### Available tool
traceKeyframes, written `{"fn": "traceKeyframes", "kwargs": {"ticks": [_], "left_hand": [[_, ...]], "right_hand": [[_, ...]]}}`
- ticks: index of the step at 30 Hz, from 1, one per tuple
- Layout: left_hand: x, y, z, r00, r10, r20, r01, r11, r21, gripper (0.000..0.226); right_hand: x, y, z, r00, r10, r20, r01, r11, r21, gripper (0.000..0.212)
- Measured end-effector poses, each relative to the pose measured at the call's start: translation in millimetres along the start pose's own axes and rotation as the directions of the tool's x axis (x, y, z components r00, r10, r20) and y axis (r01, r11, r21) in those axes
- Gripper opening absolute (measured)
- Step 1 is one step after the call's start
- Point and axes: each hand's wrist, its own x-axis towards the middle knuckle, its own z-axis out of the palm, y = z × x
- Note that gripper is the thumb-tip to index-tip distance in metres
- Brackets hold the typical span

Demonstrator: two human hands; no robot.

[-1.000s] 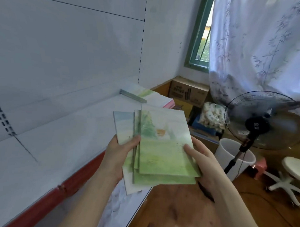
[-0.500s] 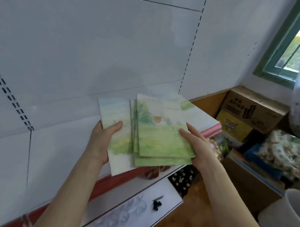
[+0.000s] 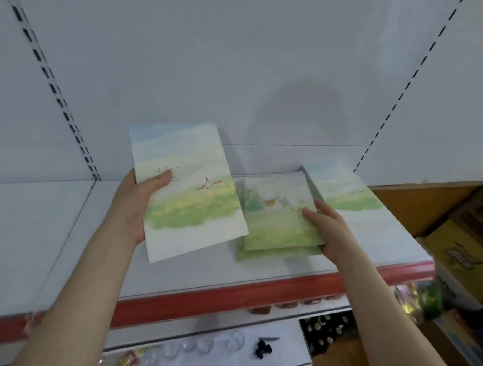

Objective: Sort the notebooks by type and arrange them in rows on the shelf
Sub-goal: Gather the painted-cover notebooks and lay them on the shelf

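Step in hand: probably splitting the notebooks by size, one kind in each hand, ready to set down in separate rows.
Left hand (image 3: 137,203): pinches the large notebook (image 3: 190,192) at its left edge, thumb flat on the cover; the fingers beneath are hidden.
Right hand (image 3: 329,227): grips two small green notebooks (image 3: 277,217) at their right edge, thumb on top and fingers under.
Where they are: both lots are over the white shelf (image 3: 177,273), behind its red front edge (image 3: 231,297). The large notebook is held clear of the shelf; whether the small pair touches it cannot be told.
Neighbour: a stack (image 3: 352,203) of large notebooks lies flat just to the right of the small pair.
Facing: all covers face up, pictures upright to the person.
Long axis: the large notebook runs front to back, with its far end leaning left. The small pair also runs front to back, slightly fanned.
Doing it well: square the fanned pair before release, lay them parallel to the stack, and match the large notebook to its own kind.
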Motion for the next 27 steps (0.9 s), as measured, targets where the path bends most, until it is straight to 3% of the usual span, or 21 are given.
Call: {"fn": "traceKeyframes", "kwargs": {"ticks": [10,27], "left_hand": [[-23.6,-32.3,35.2,0.983,-0.009,-0.186,-0.001,0.999,-0.054,0.034],[-15.4,-50.7,64.2,0.975,-0.03,-0.221,0.022,0.999,-0.037,0.033]], "right_hand": [[61.3,-4.8,-8.8,0.986,-0.016,0.164,0.057,0.967,-0.249,0.016],[71.8,-8.2,-20.8,0.973,-0.05,0.225,0.099,0.973,-0.211,0.023]]}}
